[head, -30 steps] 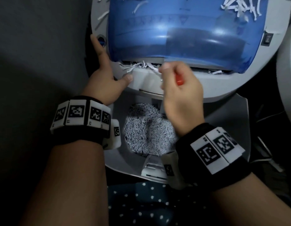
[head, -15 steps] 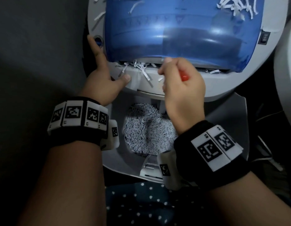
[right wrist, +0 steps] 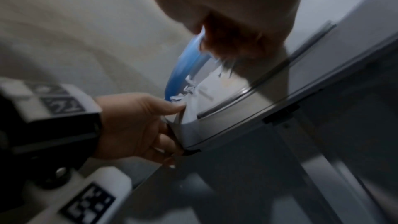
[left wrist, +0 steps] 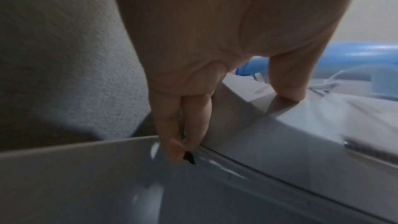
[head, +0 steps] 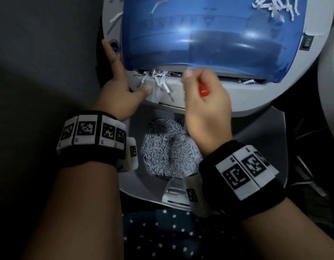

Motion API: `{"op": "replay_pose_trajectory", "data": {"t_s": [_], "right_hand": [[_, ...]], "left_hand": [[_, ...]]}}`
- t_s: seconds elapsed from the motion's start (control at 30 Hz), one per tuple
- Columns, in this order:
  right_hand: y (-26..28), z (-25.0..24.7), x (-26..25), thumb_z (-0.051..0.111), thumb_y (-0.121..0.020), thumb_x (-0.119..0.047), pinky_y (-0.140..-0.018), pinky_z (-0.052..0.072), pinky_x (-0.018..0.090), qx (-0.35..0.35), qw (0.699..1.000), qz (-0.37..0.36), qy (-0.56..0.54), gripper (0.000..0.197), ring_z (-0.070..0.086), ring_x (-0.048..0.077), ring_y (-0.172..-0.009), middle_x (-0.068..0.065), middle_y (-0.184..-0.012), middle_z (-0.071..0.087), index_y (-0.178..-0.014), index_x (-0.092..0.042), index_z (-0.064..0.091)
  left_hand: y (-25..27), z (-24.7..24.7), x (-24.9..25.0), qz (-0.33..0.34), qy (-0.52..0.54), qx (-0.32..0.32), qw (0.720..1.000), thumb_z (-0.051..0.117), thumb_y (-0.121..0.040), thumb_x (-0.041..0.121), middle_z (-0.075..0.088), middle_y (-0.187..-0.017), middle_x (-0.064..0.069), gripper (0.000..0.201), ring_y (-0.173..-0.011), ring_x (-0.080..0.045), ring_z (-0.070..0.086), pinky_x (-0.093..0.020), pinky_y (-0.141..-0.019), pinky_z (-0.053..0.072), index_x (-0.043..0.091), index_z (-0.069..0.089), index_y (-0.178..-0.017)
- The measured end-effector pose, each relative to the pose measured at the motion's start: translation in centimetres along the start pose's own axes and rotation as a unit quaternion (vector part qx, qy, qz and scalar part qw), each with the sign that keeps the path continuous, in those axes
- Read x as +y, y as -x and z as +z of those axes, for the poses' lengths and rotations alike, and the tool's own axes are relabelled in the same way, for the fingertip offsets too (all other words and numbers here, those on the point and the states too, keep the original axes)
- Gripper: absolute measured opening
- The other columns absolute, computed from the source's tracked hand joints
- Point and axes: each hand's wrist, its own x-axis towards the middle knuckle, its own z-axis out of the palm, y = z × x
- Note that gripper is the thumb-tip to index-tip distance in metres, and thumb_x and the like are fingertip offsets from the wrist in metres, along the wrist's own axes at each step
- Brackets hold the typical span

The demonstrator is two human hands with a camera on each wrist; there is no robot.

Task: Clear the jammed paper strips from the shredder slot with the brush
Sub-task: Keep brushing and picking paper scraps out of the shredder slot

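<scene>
The shredder (head: 209, 98) sits tilted over a grey bin (head: 265, 139), its blue cover (head: 209, 34) facing up. A tuft of white strips (head: 158, 79) sticks out of the slot just under the cover's near edge, hanging down over the grey lip.

The left hand (head: 119, 94) braces the shredder's left corner. Its index finger lies straight along the rim beside a small round blue button (head: 114, 46), and the thumb presses flat on the lip just left of the strips. In the left wrist view the other fingers (left wrist: 172, 125) reach straight down the side to the seam where shredder meets bin; nothing is grasped.

The right hand (head: 205, 106) is clenched around the brush (head: 203, 91), of which only a red handle end shows between thumb and palm. The fist hovers at the slot, just right of the strips. The bristles are hidden by the fingers, and the right wrist view is too blurred to show them.

More loose strips (head: 273, 6) lie on the cover's far right corner, and 1 stray piece (head: 247, 82) rests at the slot's right end. A heap of shreds (head: 168, 149) fills the bin below the hands.
</scene>
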Motion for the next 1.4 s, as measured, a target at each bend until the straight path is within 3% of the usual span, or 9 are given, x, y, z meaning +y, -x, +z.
{"op": "replay_pose_trajectory", "data": {"t_s": [0.13, 0.3, 0.5, 0.7, 0.83, 1.07, 1.17, 1.27, 1.4], "right_hand": [[0.2, 0.2, -0.7, 0.054, -0.101, -0.031, -0.070, 0.051, 0.031, -0.101, 0.993, 0.011, -0.055, 0.024, 0.057, 0.014, -0.066, -0.005, -0.065, 0.058, -0.087, -0.017, 0.068], [-0.3, -0.4, -0.4, 0.051, -0.100, -0.030, -0.060, 0.037, 0.029, 0.044, 0.997, 0.005, -0.070, 0.034, 0.044, 0.010, -0.058, -0.005, -0.056, 0.044, -0.072, -0.013, 0.060], [0.3, 0.7, -0.3, 0.060, -0.099, -0.029, -0.078, 0.050, 0.028, -0.134, 0.991, 0.019, -0.011, 0.011, 0.061, 0.006, -0.076, -0.012, -0.075, 0.063, -0.096, -0.025, 0.070], [0.3, -0.3, -1.1, 0.057, -0.099, -0.031, -0.060, 0.040, 0.029, -0.025, 0.998, 0.004, -0.049, 0.029, 0.048, 0.012, -0.057, -0.001, -0.058, 0.053, -0.080, -0.012, 0.066], [0.1, -1.7, -2.3, 0.053, -0.098, -0.034, -0.059, 0.041, 0.043, 0.038, 0.997, -0.063, 0.016, 0.046, 0.045, 0.028, -0.057, 0.011, -0.055, 0.044, -0.071, 0.002, 0.057], [-1.2, -5.3, -3.0, 0.042, -0.098, -0.042, -0.069, 0.035, 0.038, 0.136, 0.951, -0.076, 0.267, 0.044, 0.039, 0.024, -0.063, -0.001, -0.051, 0.037, -0.065, -0.012, 0.046], [-1.7, -5.9, -2.8, 0.039, -0.100, -0.040, -0.075, 0.034, 0.040, 0.119, 0.936, -0.007, 0.332, 0.043, 0.033, 0.025, -0.068, -0.002, -0.054, 0.033, -0.066, -0.014, 0.036], [-1.4, -5.0, -2.5, 0.037, -0.100, -0.040, -0.078, 0.038, 0.043, 0.079, 0.925, -0.021, 0.372, 0.035, 0.053, 0.040, -0.081, -0.001, -0.067, 0.042, -0.075, -0.016, 0.040], [-0.3, -3.2, -1.5, 0.047, -0.101, -0.042, -0.079, 0.046, 0.042, -0.008, 0.962, -0.042, 0.270, 0.026, 0.060, 0.030, -0.084, -0.005, -0.075, 0.055, -0.083, -0.024, 0.054]], "left_hand": [[0.1, 0.1, 0.1, 0.006, 0.003, 0.001, 1.000, 0.058, -0.099, 0.030, 0.017, -0.147, 0.028, 0.103, -0.106, 0.015, 0.019, -0.002, -0.090, 0.013, 0.020, -0.032, -0.150], [0.3, -0.1, 0.5, 0.009, -0.010, 0.001, 1.000, 0.056, -0.101, 0.029, 0.001, -0.125, 0.035, 0.100, -0.091, 0.022, 0.012, 0.011, -0.075, 0.004, 0.016, -0.030, -0.151], [0.4, 0.1, 0.7, 0.026, -0.033, 0.009, 0.999, 0.057, -0.100, 0.025, -0.004, -0.119, 0.029, 0.099, -0.085, 0.023, 0.006, 0.017, -0.062, 0.002, 0.009, -0.027, -0.151], [-0.2, 0.1, -0.3, 0.017, -0.022, 0.013, 1.000, 0.057, -0.100, 0.025, 0.018, -0.132, 0.027, 0.102, -0.104, 0.012, 0.025, 0.003, -0.083, 0.013, 0.014, -0.030, -0.151], [0.0, 0.1, 0.0, 0.007, -0.022, 0.013, 1.000, 0.057, -0.100, 0.024, 0.008, -0.126, 0.030, 0.101, -0.108, 0.008, 0.019, 0.000, -0.087, 0.010, 0.016, -0.030, -0.151], [-0.5, 0.1, -0.4, 0.009, -0.024, 0.014, 1.000, 0.058, -0.099, 0.025, 0.011, -0.129, 0.033, 0.102, -0.113, 0.004, 0.025, -0.004, -0.093, 0.014, 0.016, -0.031, -0.150], [-0.6, 0.2, -0.6, 0.012, -0.027, 0.016, 0.999, 0.057, -0.100, 0.024, 0.017, -0.130, 0.030, 0.101, -0.111, 0.002, 0.031, -0.004, -0.090, 0.018, 0.016, -0.031, -0.151], [-0.8, 0.3, -0.9, 0.015, -0.027, 0.019, 0.999, 0.058, -0.099, 0.024, 0.018, -0.131, 0.033, 0.102, -0.111, 0.003, 0.031, -0.005, -0.091, 0.019, 0.017, -0.031, -0.151], [-0.9, 0.2, -1.0, 0.015, -0.028, 0.020, 0.999, 0.057, -0.099, 0.026, 0.016, -0.134, 0.037, 0.103, -0.109, 0.007, 0.031, -0.003, -0.090, 0.019, 0.018, -0.031, -0.150]]}}
